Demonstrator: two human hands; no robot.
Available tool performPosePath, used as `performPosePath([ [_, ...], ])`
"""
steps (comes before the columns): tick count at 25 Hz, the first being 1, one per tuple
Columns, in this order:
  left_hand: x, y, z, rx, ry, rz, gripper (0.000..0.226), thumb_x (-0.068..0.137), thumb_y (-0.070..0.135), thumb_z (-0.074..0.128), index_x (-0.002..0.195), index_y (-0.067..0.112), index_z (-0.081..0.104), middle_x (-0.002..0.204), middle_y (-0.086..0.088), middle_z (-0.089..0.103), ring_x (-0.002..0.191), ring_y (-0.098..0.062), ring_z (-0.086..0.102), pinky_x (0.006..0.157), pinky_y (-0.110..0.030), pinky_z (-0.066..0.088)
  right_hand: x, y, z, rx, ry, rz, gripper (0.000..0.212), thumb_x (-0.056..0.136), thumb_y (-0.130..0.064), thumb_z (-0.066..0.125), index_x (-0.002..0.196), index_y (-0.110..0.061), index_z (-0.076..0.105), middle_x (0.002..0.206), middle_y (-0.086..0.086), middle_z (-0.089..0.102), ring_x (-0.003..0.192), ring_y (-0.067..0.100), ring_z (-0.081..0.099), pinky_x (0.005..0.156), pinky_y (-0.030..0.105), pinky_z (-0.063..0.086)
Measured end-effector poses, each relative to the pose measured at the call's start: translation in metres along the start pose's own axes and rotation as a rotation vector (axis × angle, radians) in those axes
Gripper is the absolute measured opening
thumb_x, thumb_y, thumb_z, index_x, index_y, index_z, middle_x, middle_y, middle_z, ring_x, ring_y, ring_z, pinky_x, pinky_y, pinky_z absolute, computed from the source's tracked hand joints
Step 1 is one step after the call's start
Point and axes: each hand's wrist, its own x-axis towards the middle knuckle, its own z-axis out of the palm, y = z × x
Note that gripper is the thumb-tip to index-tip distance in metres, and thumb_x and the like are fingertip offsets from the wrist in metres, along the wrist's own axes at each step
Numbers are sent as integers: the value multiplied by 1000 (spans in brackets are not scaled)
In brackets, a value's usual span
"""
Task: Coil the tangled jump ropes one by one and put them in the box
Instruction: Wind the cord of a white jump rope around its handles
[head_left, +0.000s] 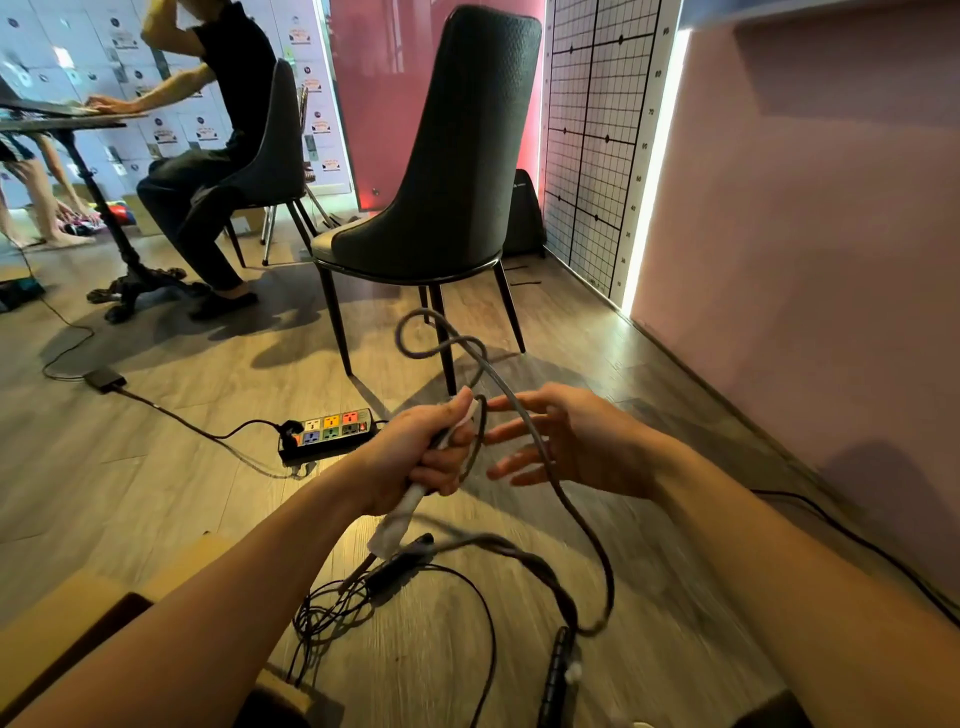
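Gripping a white rope handle (410, 506), left hand (426, 452); right hand (566, 441) spread open.

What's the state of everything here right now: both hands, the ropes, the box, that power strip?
Left hand: grips the white handle.
Right hand: open, fingers spread beside the grey rope.
Grey rope: looped in the air, trailing down to the floor.
Thin black rope: tangled on the floor.
Box: open, inside hidden.
Power strip: one plug in.
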Motion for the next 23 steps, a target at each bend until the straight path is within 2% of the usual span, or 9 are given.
performPosePath([
  [3,1,3,-6,20,226,43,43,95,51,46,69,17,48,48,5,31,37,-7,27,47,-25,32,-5,-6,9,89,-125,72,71,91,-73,40,132,-17,56,104,17,68,79,26,66,81,41,55],
  [5,1,1,-11,73,334,42,42,96,50,48,72,15,49,50,5,34,39,-8,29,49,-26,29,-7,-9,17,20,-99,-33,57,96,-62,45,128,-17,57,79,5,61,63,15,51,66,31,47],
  [7,1,-1,-15,117,435,27,42,98,48,49,74,14,49,51,6,37,40,-7,30,47,-24,29,-2,-8,21,-78,63,-191,37,101,-44,48,119,-14,62,62,-6,45,57,10,37,56,26,35],
  [9,0,-2,-17,194,503,15,42,98,47,51,75,14,49,51,6,38,41,-7,32,45,-23,31,4,-6,18,-247,332,-317,30,102,-37,49,104,-15,69,55,-14,46,58,8,39,56,25,35],
  [12,0,-4,-21,321,539,-20,41,98,47,52,74,14,51,51,4,40,42,-8,34,43,-23,32,1,-9,4,-399,663,-417,29,101,-36,52,92,-19,73,66,-16,61,67,8,52,68,31,45],
  [14,0,-6,-26,340,596,-46,42,98,47,52,74,13,52,53,2,41,42,-10,35,42,-23,33,-3,-13,-8,-356,777,-405,29,102,-34,50,92,-18,73,74,-1,62,70,13,53,65,29,43],
  [17,1,-7,-33,372,703,-95,43,98,48,54,76,11,55,53,1,45,39,-10,39,39,-22,35,-2,-9,-28,-329,916,-325,27,101,-29,51,93,-18,74,82,0,65,71,10,52,61,24,40],
  [20,4,-10,-31,333,723,-104,41,98,47,53,77,12,54,51,2,44,38,-9,38,39,-22,35,4,0,-38,-421,927,-301,21,99,-22,53,100,-20,75,67,-7,57,56,7,45,52,24,34],
  [23,6,-9,-26,271,716,-77,40,99,47,52,78,12,53,50,3,41,38,-9,35,40,-21,33,0,4,-36,-613,727,-325,11,97,-30,59,102,-33,69,69,-9,56,60,5,49,54,21,36],
])
